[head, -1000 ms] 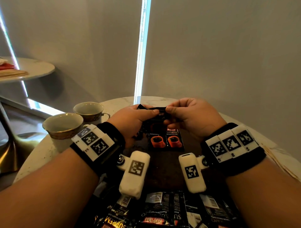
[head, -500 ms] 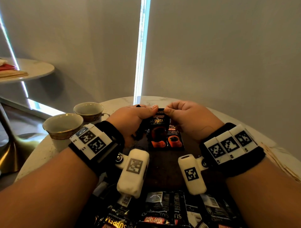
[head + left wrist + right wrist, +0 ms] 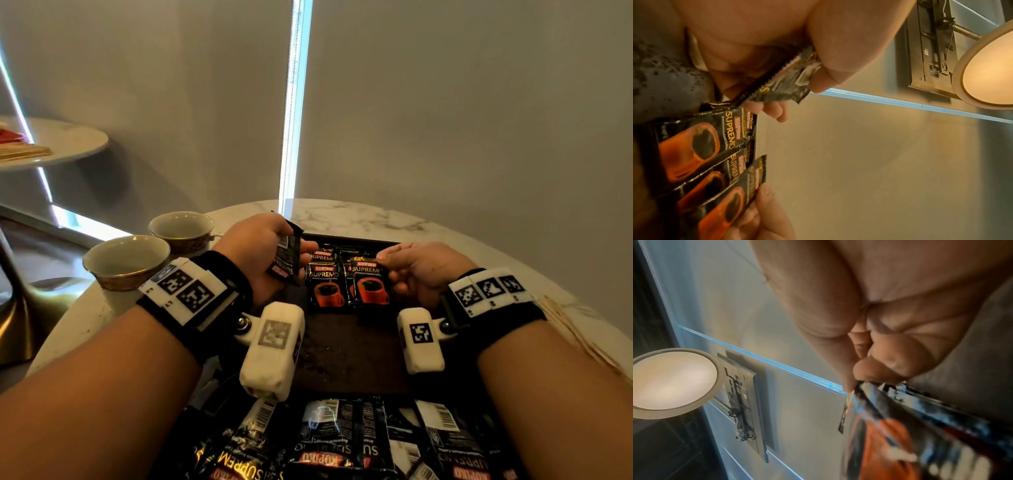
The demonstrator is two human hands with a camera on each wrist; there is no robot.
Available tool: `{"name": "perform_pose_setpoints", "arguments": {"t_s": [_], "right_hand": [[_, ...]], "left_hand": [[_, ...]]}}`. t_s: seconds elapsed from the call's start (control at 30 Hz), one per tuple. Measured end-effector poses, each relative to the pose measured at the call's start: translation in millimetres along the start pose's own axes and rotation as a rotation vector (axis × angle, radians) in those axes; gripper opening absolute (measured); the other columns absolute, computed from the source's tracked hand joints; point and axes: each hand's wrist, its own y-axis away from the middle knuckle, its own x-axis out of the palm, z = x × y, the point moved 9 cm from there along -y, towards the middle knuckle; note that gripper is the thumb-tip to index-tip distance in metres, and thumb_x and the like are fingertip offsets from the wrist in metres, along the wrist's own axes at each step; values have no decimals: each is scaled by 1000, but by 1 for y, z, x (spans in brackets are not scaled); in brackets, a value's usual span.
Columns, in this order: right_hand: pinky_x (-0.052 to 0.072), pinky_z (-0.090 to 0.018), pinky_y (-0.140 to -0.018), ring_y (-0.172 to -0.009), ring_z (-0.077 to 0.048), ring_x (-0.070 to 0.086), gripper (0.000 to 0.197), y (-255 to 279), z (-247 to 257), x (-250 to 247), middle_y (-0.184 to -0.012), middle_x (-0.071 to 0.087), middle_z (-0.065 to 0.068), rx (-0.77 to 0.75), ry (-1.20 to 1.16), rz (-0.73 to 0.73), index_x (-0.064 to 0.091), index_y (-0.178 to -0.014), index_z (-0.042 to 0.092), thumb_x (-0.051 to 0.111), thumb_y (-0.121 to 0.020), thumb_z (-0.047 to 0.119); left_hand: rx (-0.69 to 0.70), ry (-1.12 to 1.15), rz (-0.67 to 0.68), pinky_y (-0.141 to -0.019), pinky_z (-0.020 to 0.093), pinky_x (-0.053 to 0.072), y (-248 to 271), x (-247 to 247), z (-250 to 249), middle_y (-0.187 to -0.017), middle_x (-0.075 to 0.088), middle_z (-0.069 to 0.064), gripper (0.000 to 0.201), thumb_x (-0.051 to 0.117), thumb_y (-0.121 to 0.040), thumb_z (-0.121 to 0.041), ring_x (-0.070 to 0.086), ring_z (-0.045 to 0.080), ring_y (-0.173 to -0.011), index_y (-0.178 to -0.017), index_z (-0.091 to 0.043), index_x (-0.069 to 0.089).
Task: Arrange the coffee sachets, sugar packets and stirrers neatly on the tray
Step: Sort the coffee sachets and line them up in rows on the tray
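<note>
While the dark wooden rectangular tray (image 3: 346, 349) sits on the round white marble table (image 3: 359, 216), both hands work at its far edge. Left hand (image 3: 260, 253), fingers curled, grips one black foil coffee sachet (image 3: 287, 255) lifted clear of the tray and turned edge-on, apparently kept in reserve as the next piece to lay. Right hand (image 3: 421, 270) pinches between thumb and forefinger the top corner of the rightmost sachet (image 3: 368, 284) in the row of black-and-orange sachets (image 3: 325, 284), which lies face up against the tray's far edge, overlapping side by side; the pinch appears meant to square that sachet with its neighbours. Loose black sachets (image 3: 342, 445) lie in a heap at the tray's near edge, still to be sorted. Thin pale wooden stirrers (image 3: 575, 335) lie on the table's right edge, off the tray. Two white gold-rimmed cups (image 3: 126, 260) stand at the table's left edge. Sugar packets cannot be identified.
</note>
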Motion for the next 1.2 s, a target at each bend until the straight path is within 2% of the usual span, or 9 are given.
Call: {"name": "perform_pose_setpoints", "arguments": {"t_s": [0.1, 0.23, 0.33, 0.43, 0.57, 0.63, 0.87, 1.0, 1.2], "right_hand": [[41, -20, -38, -46, -9, 52, 6, 0, -8, 3, -61, 59, -5, 27, 27, 23, 65, -85, 5, 67, -88, 0], [44, -18, -40, -47, -8, 54, 3, 0, -12, 4, -62, 59, -5, 51, 26, 31, 66, -88, 5, 68, -89, 3], [45, -17, -40, -47, -7, 55, 2, 0, -12, 4, -65, 60, -5, 51, 3, 26, 67, -89, 5, 68, -89, 3], [46, -17, -40, -47, -7, 56, 2, -1, -12, 4, -63, 62, -4, 47, -14, 21, 68, -90, 5, 67, -90, 3], [46, -17, -41, -49, -7, 56, 4, -2, -12, 4, -63, 62, -3, 41, 5, 24, 68, -90, 6, 66, -91, 2], [45, -17, -42, -50, -7, 56, 5, -2, -12, 5, -63, 62, -3, 41, 10, 24, 68, -90, 7, 66, -91, 2], [43, -18, -41, -50, -9, 55, 5, -4, -14, 2, -63, 61, -4, 35, 19, 7, 66, -88, 6, 66, -90, 1], [43, -18, -40, -49, -9, 55, 4, -7, -17, 2, -61, 60, -3, 48, 21, 20, 65, -88, 6, 69, -88, 3], [42, -20, -44, -55, -10, 54, 9, -12, -22, 3, -70, 61, -2, 93, 24, 52, 63, -88, 8, 71, -86, 11]], "left_hand": [[19, 7, -5, -52, 35, 54, -2, -3, -1, -100, 62, 21, 43, 38, -95, -10, 64, 26, -66, -133, 8, 48], [1, -11, -13, -59, 44, 60, -2, -5, 2, -107, 68, 29, 27, 51, -95, -6, 73, 38, -78, -119, 6, 55], [-16, -56, -32, -53, 43, 59, -1, -4, 5, -100, 68, 27, 18, 54, -96, -6, 72, 37, -72, -112, 2, 56], [-26, -95, -40, -50, 42, 59, -1, -5, 6, -100, 68, 26, 20, 56, -95, -6, 71, 36, -69, -114, 1, 57], [-58, -117, -25, -70, 57, 60, -4, -6, 9, -112, 68, 31, 19, 58, -94, -8, 72, 44, -88, -111, 0, 58], [-68, -115, -17, -74, 60, 59, -6, -6, 10, -115, 68, 31, 21, 59, -93, -8, 72, 46, -93, -112, -1, 57], [-62, -141, -3, -56, 44, 59, -8, -5, 10, -107, 69, 27, 21, 59, -93, -8, 71, 39, -80, -113, -2, 58], [-67, -135, 4, -59, 46, 59, -9, -5, 11, -112, 69, 28, 22, 59, -92, -8, 72, 41, -86, -114, -3, 58], [-72, -114, 17, -52, 44, 60, -5, -1, 12, -109, 68, 28, 22, 57, -94, -6, 71, 39, -79, -115, -1, 56]]}}
